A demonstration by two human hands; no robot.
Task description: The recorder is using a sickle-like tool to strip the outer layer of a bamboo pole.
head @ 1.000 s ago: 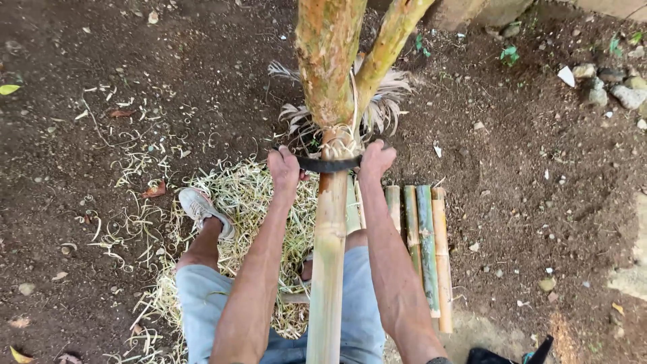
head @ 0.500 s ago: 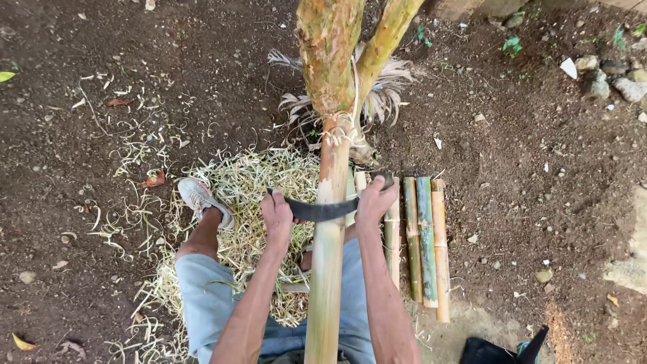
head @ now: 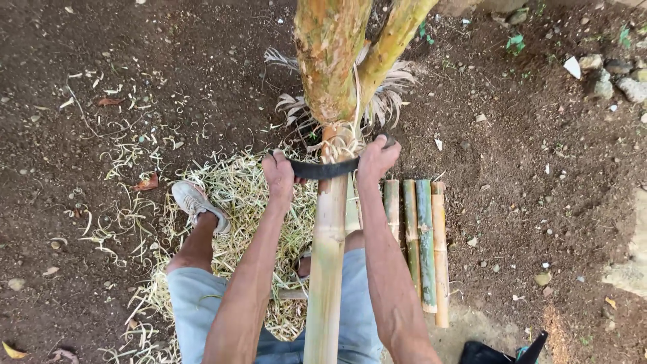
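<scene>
A long pale bamboo pole (head: 327,269) runs from between my legs up to the base of a small tree (head: 333,61). A dark curved blade (head: 323,169) lies across the pole near its upper end. My left hand (head: 278,174) grips the blade's left end and my right hand (head: 375,158) grips its right end. Pale shavings curl up at the blade, just under the trunk.
Several cut bamboo pieces (head: 424,236) lie side by side on the soil to the right of the pole. A heap of pale shavings (head: 236,202) covers the ground on the left around my shoe (head: 195,202). Stones (head: 613,74) sit at the upper right. A dark object (head: 499,352) is at the bottom right.
Both hands with the blade were at the top of the pole, slid down toward me half a second ago, and are now back up near the trunk.
</scene>
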